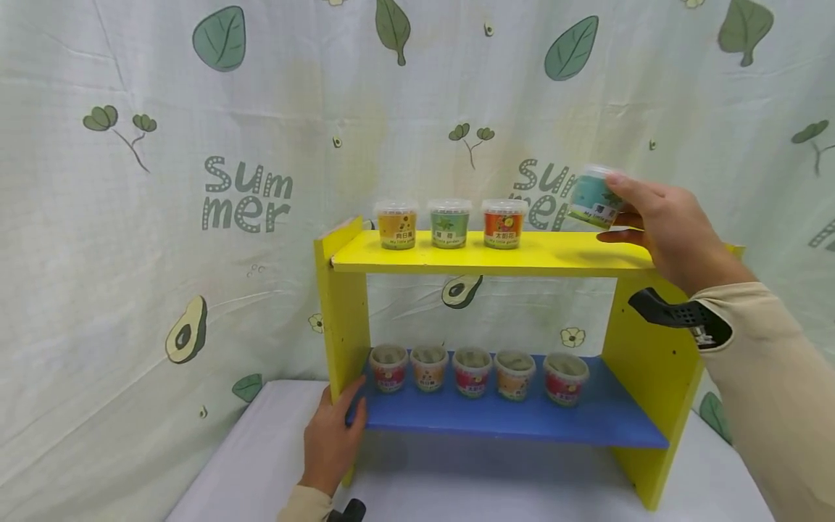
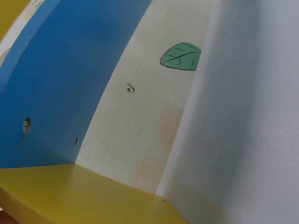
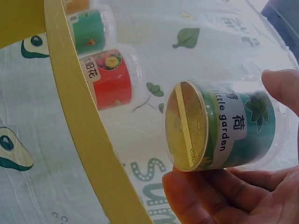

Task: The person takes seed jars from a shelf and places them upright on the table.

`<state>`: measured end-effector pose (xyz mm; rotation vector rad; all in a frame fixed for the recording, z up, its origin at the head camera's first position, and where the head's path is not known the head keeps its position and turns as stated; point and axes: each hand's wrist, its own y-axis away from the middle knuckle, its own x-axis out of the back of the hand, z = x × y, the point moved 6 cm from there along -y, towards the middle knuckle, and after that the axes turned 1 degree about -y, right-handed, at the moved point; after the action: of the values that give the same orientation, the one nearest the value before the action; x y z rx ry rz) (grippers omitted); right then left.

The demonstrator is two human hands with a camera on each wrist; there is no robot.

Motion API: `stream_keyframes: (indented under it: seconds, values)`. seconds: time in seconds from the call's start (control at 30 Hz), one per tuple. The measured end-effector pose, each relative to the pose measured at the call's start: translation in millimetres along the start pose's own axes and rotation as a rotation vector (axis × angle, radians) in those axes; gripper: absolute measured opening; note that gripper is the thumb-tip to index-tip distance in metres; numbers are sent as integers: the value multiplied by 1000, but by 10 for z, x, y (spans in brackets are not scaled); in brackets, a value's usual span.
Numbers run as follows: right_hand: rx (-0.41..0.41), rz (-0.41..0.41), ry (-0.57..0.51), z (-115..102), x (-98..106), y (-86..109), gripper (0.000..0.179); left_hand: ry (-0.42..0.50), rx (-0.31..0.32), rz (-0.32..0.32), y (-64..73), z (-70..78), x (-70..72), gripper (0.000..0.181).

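Teal cup (image 1: 593, 197) aloft, right hand (image 1: 675, 228)

Thumb and fingers pinch it — tilted, above the right part of the yellow shelf (image 1: 554, 248). Three clear-lidded cups (image 1: 449, 226), orange, green, red, stand leftward. Left hand (image 1: 333, 431) grips the left side panel (image 1: 347, 319), fingers astride its edge. Blue shelf (image 1: 483, 420): five cups (image 1: 472, 375) in a row — contents too indistinct to tell.

The held tub (image 1: 595, 197) was teal and leaf-printed. From the left edge of the yellow top shelf (image 1: 564, 250), three tubs (image 1: 450, 230) ran yellow, green, red. The side panels (image 1: 349, 312) were yellow, the lower shelf (image 1: 496, 424) blue, its five tubs (image 1: 472, 378) alternately red and orange. Green leaves (image 1: 219, 40), avocados (image 1: 187, 330) and grey-green lettering (image 1: 241, 216) patterned the whitish cloth (image 1: 306, 72); the desk (image 1: 261, 449) was white, the sleeves (image 1: 770, 362) beige.
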<state>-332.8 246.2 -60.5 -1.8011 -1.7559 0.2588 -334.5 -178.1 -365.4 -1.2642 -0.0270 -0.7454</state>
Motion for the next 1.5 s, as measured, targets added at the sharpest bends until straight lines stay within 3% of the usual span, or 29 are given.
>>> stream_keyframes:
  seconds: [0.17, 0.43, 0.8, 1.17, 1.5]
  values:
    - [24, -21, -46, -19, 14, 58, 60, 11, -1, 7, -13, 7, 12, 38]
    - [48, -51, -282, -19, 17, 139, 54, 19, -4, -6, -31, 10, 32, 35]
    - [102, -78, -311, -121, -67, 295, 50, -4, 8, -21, -30, -22, 5, 35]
    - [159, -137, -352, -139, -146, 437, 46, 12, -37, 11, -13, -2, 20, 41]
    - [207, -184, -402, -122, -236, 584, 43, -8, -28, -29, 1, 9, -2, 40]
